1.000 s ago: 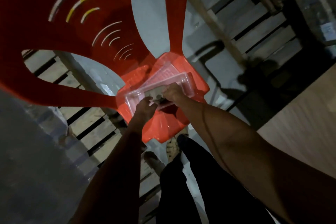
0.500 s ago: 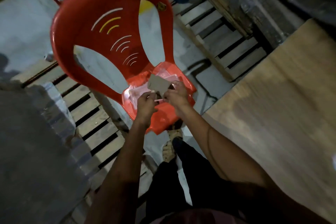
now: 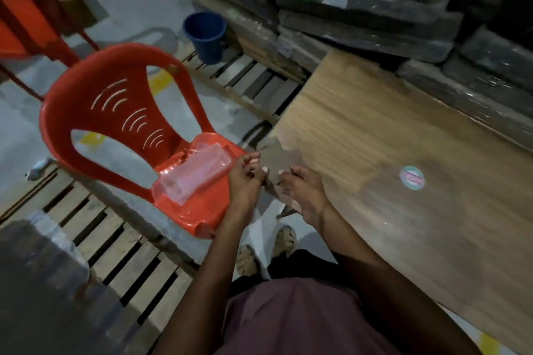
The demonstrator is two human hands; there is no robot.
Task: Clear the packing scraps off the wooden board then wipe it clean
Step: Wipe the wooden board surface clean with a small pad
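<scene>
Both hands hold one ragged brown sheet (image 3: 278, 157), apparently a torn scrap of cardboard or a coarse wiping sheet; the blur does not settle which. The left hand (image 3: 245, 179) pinches its near left edge with curled fingers (image 3: 250, 159), and the right hand (image 3: 301, 187) grips its lower right edge, fingers folded round it. The sheet stands up between the two sets of fingers, over the near corner of the wooden board (image 3: 403, 170), which spreads away to the right of the right fingers. A round sticker (image 3: 412, 178) lies on the board well to the right of them. Left of the left fingers, a clear plastic tray (image 3: 196, 176) rests on the seat of the red plastic chair (image 3: 115, 112).

The risk, as I judge it: the sheet looks thin and already torn, so pulling the hands apart could rip it further and drop fresh bits onto the board. A loose pinch could also let it fall to the slatted pallet (image 3: 115, 251) below.
</scene>
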